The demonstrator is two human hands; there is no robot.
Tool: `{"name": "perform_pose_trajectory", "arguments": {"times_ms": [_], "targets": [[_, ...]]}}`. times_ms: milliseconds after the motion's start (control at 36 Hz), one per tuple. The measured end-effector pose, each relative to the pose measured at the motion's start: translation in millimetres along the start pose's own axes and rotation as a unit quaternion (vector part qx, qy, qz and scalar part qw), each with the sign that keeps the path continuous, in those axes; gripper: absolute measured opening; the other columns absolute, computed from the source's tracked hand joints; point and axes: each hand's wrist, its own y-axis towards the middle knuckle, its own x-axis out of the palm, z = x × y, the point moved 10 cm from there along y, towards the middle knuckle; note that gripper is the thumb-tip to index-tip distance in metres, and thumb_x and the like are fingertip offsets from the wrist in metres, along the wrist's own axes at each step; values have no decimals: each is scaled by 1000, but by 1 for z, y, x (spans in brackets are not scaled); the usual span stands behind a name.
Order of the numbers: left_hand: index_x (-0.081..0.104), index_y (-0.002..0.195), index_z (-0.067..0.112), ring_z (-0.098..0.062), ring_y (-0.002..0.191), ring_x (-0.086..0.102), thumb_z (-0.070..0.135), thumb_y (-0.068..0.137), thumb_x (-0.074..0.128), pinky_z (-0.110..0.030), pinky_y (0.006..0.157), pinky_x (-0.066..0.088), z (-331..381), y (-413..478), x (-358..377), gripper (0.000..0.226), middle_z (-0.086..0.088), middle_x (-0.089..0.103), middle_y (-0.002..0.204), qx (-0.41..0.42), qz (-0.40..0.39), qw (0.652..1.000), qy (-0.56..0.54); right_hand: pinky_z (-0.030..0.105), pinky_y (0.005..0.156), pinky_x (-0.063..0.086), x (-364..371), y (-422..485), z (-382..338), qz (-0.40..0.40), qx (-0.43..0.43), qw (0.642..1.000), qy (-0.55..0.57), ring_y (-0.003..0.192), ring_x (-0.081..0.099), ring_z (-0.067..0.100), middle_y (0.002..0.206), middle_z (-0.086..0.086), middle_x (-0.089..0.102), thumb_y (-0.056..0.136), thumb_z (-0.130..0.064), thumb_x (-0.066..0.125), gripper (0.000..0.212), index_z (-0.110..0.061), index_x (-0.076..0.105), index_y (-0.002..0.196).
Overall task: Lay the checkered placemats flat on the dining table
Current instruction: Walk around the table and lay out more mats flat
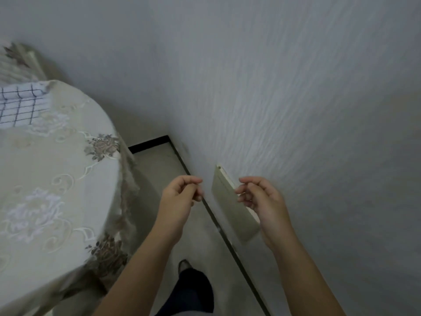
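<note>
wall [296, 99] hems in the right, round table [45, 179] crowds the left, only a narrow floor strip [159, 179] between

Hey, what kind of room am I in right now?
Likely a home dining area: a round table draped in a cream flower-embroidered tablecloth, a white dark-checked cloth placemat lying on it, and a plain grey textured wall meeting a pale floor close by.
</note>
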Motion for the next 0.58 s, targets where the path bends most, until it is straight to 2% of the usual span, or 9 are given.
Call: {"name": "perform_pose_trajectory", "arguments": {"times_ms": [139,278,444,583], "targets": [[61,78,13,0,49,58,-7,91,41,-7,47,41,43,79,-24,31,4,64,60,29,30,998,-44,22,66,43,81,86,-37,-79,-16,997,-17,56,57,7,73,3,64,94,0,39,27,-13,61,85],[58,78,11,2,51,59,-8,91,39,-6,49,41,69,141,-63,31,-7,63,71,53,88,993,-57,14,59,45,164,150,-60,-158,-37,987,-9,53,57,3,69,-1,65,94,0,39,29,-14,61,84],[59,80,9,2,49,59,-9,91,40,-6,47,41,66,190,-107,28,-7,63,69,28,177,981,-73,23,62,41,237,203,-49,-232,1,972,-25,50,56,3,69,3,64,94,2,38,30,-15,59,82],[60,79,11,0,53,60,-6,92,41,-10,53,46,70,234,-149,29,-3,64,70,21,255,964,-77,26,65,41,305,259,-53,-291,3,956,-33,55,56,9,70,3,64,94,1,39,30,-15,61,82]]}}
